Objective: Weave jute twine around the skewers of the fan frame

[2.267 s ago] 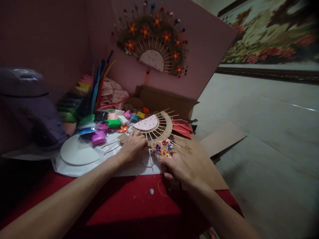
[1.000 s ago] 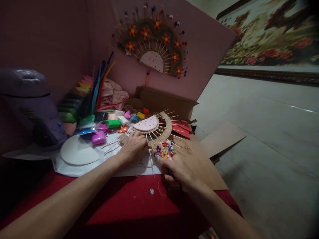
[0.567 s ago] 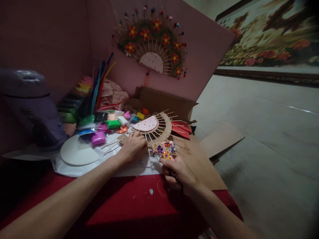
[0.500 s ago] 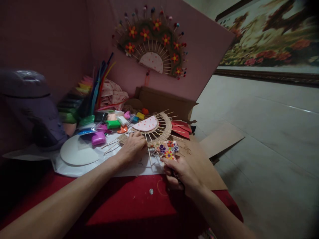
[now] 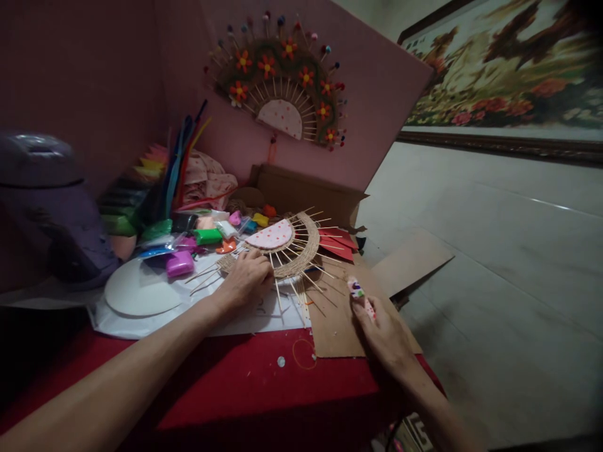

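Note:
My left hand [image 5: 247, 276] is closed on the lower left part of a half-round stick fan [image 5: 306, 251]. Thin wooden sticks radiate from the fan's white, red-dotted half-disc [image 5: 273, 235] through a band wound with twine. The fingertips are partly hidden. Off to the right, my right hand [image 5: 386, 336] grips what looks like a flower-patterned glue gun [image 5: 358, 294], held above the brown cardboard and apart from the fan. Loose sticks [image 5: 300, 295] lie just below the fan.
Colourful clay packets [image 5: 207, 236] and a white disc [image 5: 141, 287] lie left on white plastic. Brown cardboard [image 5: 330, 326] and red sheets [image 5: 336, 243] are at right. A purple container [image 5: 56, 213] stands far left. A finished flowered fan [image 5: 277, 81] hangs on a pink board.
My right hand has moved right, taking the glue gun away from the fan's lower edge and uncovering the loose sticks. My left hand keeps its hold on the fan. The view has shifted slightly.

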Demonstrator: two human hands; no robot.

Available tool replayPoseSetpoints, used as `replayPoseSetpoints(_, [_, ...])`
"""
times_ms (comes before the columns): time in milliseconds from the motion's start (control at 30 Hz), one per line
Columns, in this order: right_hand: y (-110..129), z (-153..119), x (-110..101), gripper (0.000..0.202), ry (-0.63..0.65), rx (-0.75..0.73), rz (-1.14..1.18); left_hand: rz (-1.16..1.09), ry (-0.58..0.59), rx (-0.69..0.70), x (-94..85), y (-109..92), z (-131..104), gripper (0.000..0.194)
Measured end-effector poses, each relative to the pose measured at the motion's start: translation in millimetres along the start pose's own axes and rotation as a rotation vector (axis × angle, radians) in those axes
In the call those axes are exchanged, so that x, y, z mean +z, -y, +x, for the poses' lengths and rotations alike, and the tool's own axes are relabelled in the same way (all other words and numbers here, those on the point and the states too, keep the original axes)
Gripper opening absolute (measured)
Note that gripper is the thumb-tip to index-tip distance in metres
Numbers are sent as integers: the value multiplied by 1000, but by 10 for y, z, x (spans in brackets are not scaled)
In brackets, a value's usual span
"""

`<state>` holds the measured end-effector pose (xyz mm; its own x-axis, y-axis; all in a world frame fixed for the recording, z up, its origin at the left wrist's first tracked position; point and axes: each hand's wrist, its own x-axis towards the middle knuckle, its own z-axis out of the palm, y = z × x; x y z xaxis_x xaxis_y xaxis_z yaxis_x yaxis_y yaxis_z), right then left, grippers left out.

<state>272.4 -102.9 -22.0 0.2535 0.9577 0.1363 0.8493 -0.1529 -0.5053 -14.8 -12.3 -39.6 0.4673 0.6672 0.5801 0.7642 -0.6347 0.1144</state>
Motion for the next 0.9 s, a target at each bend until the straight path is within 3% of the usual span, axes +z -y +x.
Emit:
replayPoseSetpoints(133, [1,122,80,46,-24,-55,-327,-13,-11,-5,-16,-15,4,13])
replayPoseSetpoints(267, [55,208,143,45,-35,-94,-506,-30,-11,-17,-37,-29,7,14])
replayPoseSetpoints(400, [228,56,114,34,-214,-234,-502,-34,-11,-18,-36,-21,8,14])
replayPoseSetpoints(467, [349,-47,128,30,-168,-334,-236,-36,-18,-13,-31,-11,8,13])
replayPoseSetpoints(533, [463,-100,195,31,29,-324,136,-33,-27,-10,-34,-6,10,12])
replayPoseSetpoints(633, [603,-62,354,24,400,-84,785,-19,-43,-11,-57,-14,17,13])
replayPoseSetpoints(700, [694,-2,437,29,569,56,1133,-15,-47,-10,-79,-25,23,13])
replayPoseSetpoints(800, [852,66,487,24,681,108,1424,-15,-60,-15,-99,-37,30,13])
replayPoseSetpoints(900, [1004,124,520,16,740,157,1522,-5,-74,-16,-98,-40,31,12])
